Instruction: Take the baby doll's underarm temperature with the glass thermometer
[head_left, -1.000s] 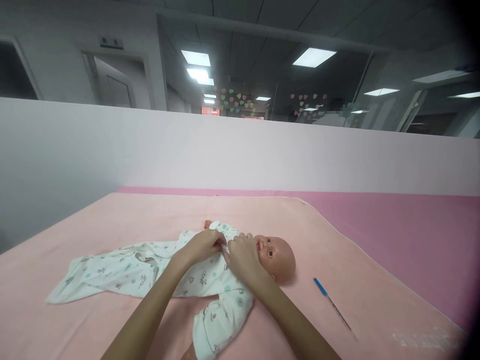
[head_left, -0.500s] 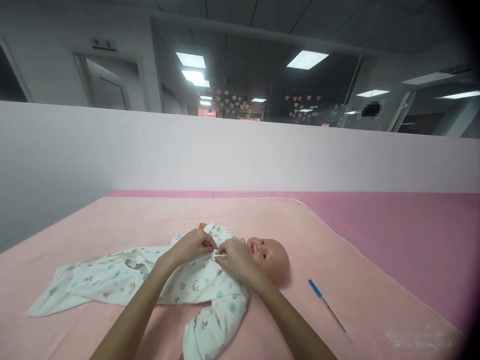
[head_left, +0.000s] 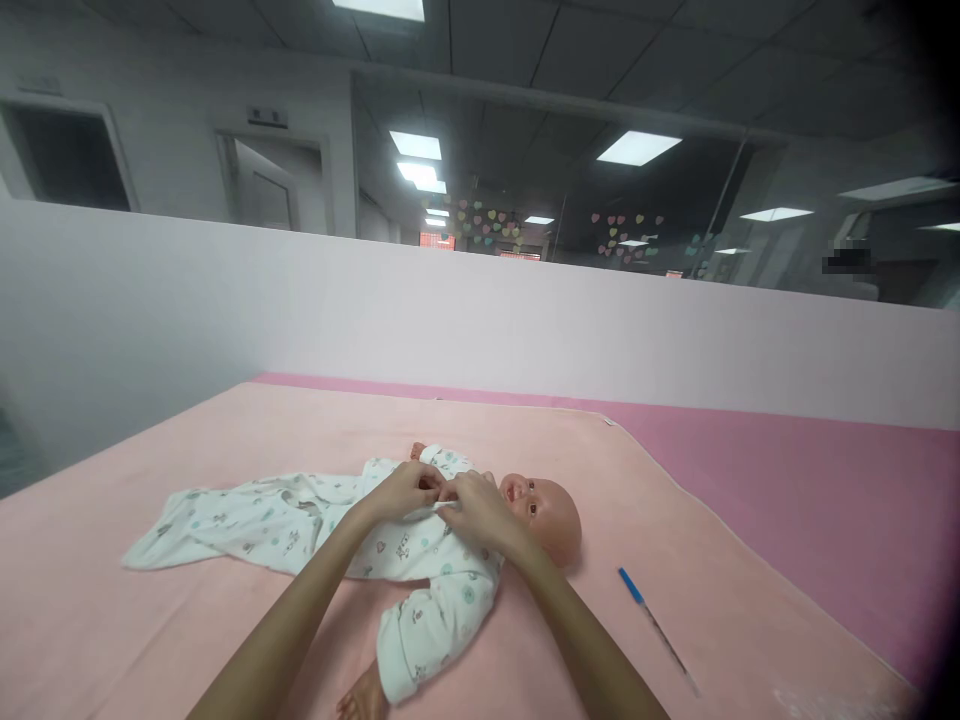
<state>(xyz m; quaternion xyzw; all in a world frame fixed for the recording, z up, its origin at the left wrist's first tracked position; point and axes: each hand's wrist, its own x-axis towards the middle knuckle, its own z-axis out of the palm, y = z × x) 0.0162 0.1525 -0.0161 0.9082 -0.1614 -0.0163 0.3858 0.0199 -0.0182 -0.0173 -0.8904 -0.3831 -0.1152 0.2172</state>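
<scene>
A baby doll (head_left: pixel 555 515) lies on its back on a peach blanket, its bald head to the right. It wears a white printed garment (head_left: pixel 405 548) whose long legs stretch left. My left hand (head_left: pixel 409 488) pinches the garment's front edge at the chest. Close beside it, almost touching, my right hand (head_left: pixel 474 508) grips the same edge just below the doll's chin. The fingertips of both hands partly cover the fastening there. One doll hand (head_left: pixel 364 695) shows at the near sleeve's end, the other at the far sleeve.
To the right of the doll, a pen with a blue cap (head_left: pixel 631 584) lies on the peach blanket (head_left: pixel 675 540). Pink surface (head_left: pixel 825 480) extends beyond the blanket's right edge. A white partition (head_left: pixel 450 320) stands behind.
The view has shifted and tilted slightly. More of the doll's near hand now shows at the sleeve's end. Both hands stay together at the chest, with little movement.
</scene>
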